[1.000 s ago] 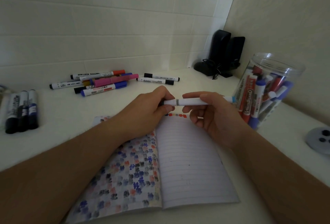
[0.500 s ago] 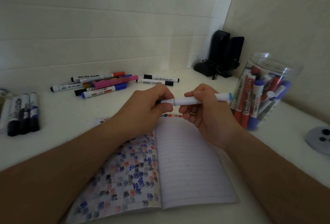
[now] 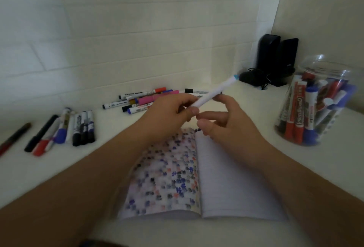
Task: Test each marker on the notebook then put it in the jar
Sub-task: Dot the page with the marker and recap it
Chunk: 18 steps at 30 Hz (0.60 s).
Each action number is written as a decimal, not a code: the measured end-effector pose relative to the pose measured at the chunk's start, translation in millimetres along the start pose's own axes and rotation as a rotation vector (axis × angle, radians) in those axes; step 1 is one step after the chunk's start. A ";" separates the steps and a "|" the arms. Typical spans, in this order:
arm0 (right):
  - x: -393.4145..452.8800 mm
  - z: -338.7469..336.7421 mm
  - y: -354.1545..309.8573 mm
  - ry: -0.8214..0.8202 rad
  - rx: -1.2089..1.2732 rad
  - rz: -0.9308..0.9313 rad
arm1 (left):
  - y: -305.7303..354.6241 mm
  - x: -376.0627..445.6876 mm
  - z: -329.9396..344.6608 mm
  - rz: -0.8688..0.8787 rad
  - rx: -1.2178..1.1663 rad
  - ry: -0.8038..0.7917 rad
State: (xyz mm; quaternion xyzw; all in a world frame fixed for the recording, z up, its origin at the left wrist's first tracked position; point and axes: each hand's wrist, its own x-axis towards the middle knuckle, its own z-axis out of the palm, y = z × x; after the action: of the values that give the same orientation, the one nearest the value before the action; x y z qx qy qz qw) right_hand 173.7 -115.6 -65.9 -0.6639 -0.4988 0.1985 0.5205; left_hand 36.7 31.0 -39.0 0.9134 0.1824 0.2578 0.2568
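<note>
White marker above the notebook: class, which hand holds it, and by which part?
The left hand pinches the white marker at its lower end; the light-blue end points up toward the jar. The right hand's fingers are loosely curled beside it, gripping nothing.

Your notebook (image 3: pixel 226 177) sits lower centre; jar (image 3: pixel 315 105) at right edge, loose markers (image 3: pixel 145 99) above centre, marker row (image 3: pixel 82 128) at left.

I see bare white tabletop (image 3: pixel 226 233) between the open lined notebook (image 3: pixel 232 177) and the clear plastic jar of markers (image 3: pixel 315 105) at right. Loose marker clusters (image 3: pixel 145 99) block the far side and left (image 3: pixel 82 128); black speakers (image 3: pixel 275 57) fill the far corner.
</note>
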 end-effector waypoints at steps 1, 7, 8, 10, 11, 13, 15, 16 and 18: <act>-2.2 3.0 1.3 -0.058 -0.132 -0.041 | -3.9 -5.5 -8.1 -0.049 -0.032 0.019; -13.5 18.7 -8.0 -0.347 -0.677 -0.385 | -48.5 -59.9 -59.2 -0.318 0.487 0.036; -15.8 20.8 -10.6 -0.389 -0.708 -0.393 | -56.5 -69.1 -65.5 -0.366 0.572 0.013; -20.8 24.6 -13.8 -0.456 -0.752 -0.398 | -66.5 -86.4 -74.9 -0.434 0.673 -0.048; -23.0 25.6 -14.6 -0.473 -0.756 -0.392 | -69.2 -94.1 -78.1 -0.440 0.699 -0.070; -25.2 25.9 -14.9 -0.473 -0.751 -0.385 | -71.5 -106.4 -83.1 -0.411 0.739 -0.088; -25.7 24.8 -15.0 -0.473 -0.756 -0.373 | -74.9 -113.3 -86.6 -0.361 0.795 -0.112; -26.2 24.2 -15.9 -0.474 -0.755 -0.370 | -77.2 -115.0 -88.2 -0.335 0.830 -0.130; -27.2 23.2 -16.9 -0.475 -0.744 -0.362 | -84.6 -116.8 -92.2 -0.307 0.901 -0.151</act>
State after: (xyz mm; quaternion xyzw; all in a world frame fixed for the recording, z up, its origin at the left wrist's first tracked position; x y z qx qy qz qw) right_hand 136.3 -128.5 -66.6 -0.6440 -0.7487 0.0589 0.1455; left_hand -125.8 78.9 -63.0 0.9125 0.3894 0.0452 -0.1170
